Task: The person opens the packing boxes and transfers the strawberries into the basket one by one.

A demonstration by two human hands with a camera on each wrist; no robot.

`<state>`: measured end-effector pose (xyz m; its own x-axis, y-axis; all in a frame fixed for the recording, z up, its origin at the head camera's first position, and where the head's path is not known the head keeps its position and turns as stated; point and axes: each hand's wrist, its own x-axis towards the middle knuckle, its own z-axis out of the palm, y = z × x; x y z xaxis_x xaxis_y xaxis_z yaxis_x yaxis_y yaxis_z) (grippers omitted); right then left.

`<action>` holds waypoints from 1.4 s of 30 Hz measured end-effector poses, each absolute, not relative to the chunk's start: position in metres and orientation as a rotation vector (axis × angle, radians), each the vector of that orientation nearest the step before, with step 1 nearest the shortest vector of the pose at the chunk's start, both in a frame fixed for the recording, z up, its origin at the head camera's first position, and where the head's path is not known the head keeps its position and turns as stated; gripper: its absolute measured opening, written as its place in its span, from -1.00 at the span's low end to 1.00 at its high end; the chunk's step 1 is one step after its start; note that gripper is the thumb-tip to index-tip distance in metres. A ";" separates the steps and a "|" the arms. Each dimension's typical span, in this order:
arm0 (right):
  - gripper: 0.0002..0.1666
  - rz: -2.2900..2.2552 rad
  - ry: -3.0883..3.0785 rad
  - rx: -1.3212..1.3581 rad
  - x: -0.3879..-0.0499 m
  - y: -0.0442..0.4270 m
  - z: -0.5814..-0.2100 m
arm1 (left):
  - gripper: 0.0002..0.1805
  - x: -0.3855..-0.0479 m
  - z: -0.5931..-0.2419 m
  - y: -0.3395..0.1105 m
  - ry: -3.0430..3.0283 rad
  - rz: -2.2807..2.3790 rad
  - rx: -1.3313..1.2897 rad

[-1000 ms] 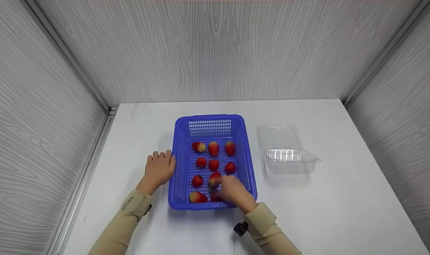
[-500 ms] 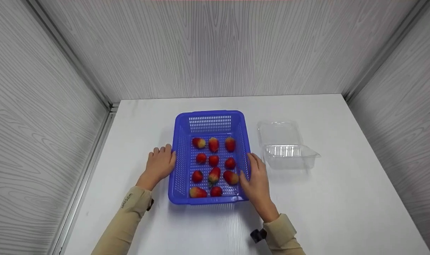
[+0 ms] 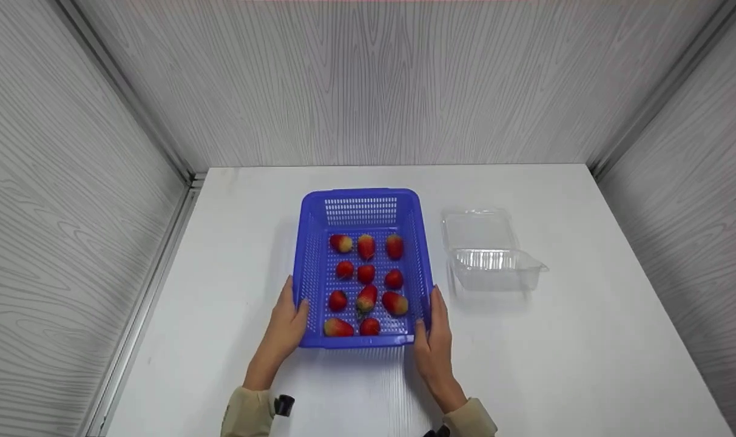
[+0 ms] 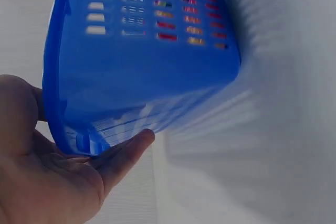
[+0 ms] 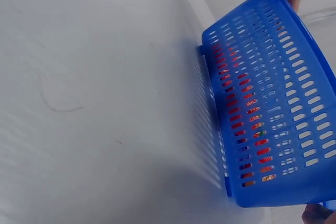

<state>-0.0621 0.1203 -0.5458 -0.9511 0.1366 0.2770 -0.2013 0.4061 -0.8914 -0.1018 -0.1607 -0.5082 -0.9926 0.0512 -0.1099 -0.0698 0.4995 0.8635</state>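
A blue plastic basket point(image 3: 310, 243) with slotted walls stands on the white table, holding several strawberries point(image 3: 366, 273) spread in rows on its floor. My left hand point(image 3: 283, 328) grips its left side near the front corner, thumb over the rim. In the left wrist view, fingers point(image 4: 128, 156) of that hand reach along the outer wall. My right hand point(image 3: 434, 346) grips the opposite side near the front, thumb over the rim; only a small part of this hand point(image 5: 317, 214) shows in the right wrist view. Whether the basket's base touches the table I cannot tell.
To the basket's right, a clear plastic clamshell box point(image 3: 495, 270) lies with its lid point(image 3: 478, 229) folded back. White table surface point(image 3: 586, 340) surrounds both. Grey wood-grain panels point(image 3: 368, 85) wall in the back and sides.
My right hand has left the strawberries in the basket and moved to the right rim. The left hand has slid nearer along the left side and put its thumb over the rim.
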 end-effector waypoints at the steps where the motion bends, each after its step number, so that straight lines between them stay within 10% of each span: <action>1: -0.19 1.556 -2.351 0.054 -0.060 0.120 -0.546 | -0.33 -0.097 -0.510 -0.159 2.616 1.555 -0.023; 25: -0.56 1.102 -2.246 0.355 -0.078 0.186 -0.497 | -0.41 -0.098 -0.518 -0.154 2.590 1.895 -0.199; 32: -0.16 0.750 -2.732 0.292 -0.072 0.265 -0.483 | -0.41 -0.083 -0.522 -0.153 2.362 2.171 -0.312; 42: -0.66 0.963 -2.685 0.443 -0.091 0.264 -0.543 | -0.47 -0.047 -0.531 -0.140 2.110 2.399 -0.543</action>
<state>-0.0913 0.2640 -0.5429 -0.9213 -0.1966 0.3356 -0.3651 0.7348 -0.5717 -0.0470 -0.1398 -0.5308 -0.9390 -0.2910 -0.1832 -0.1444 -0.1497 0.9781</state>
